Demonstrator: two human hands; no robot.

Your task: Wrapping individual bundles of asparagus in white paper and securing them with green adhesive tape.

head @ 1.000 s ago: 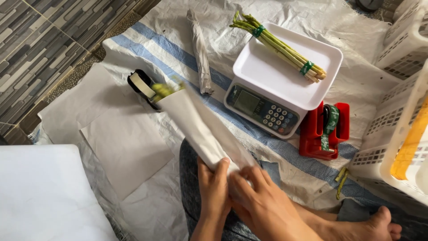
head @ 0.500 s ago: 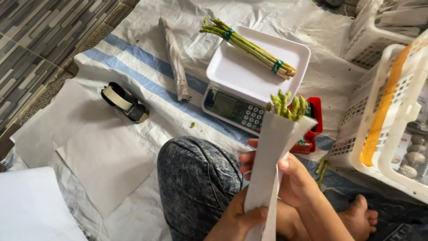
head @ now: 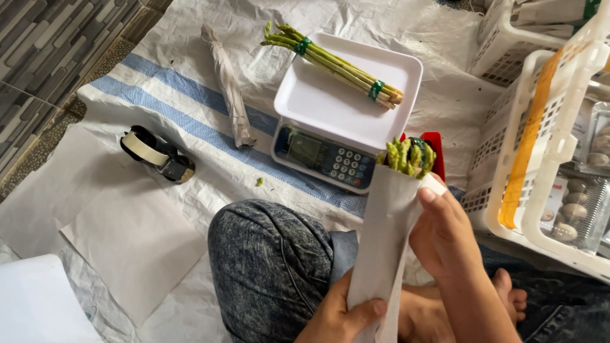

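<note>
The tall white paper wrap [head: 384,244] shows green asparagus tips [head: 406,154] at its top. On the white plastic tray of the grey weighing scale [head: 311,105] lies a bundle of pale green asparagus stalks [head: 333,61] with 2 dark green bands. The scale's keypad is dark blue with white keys. The woven ground sheet [head: 190,108] is off-white with 1 blue stripe. The person's trouser knee [head: 270,267] is mottled dark grey denim. A white plastic crate [head: 540,159] carries an orange strip. The tape dispenser [head: 155,154] is black with cream tape. Floor tiles [head: 44,44] are striped grey and brown.

Produce-packing floor: scale [head: 346,121], crates [head: 540,127]
</note>
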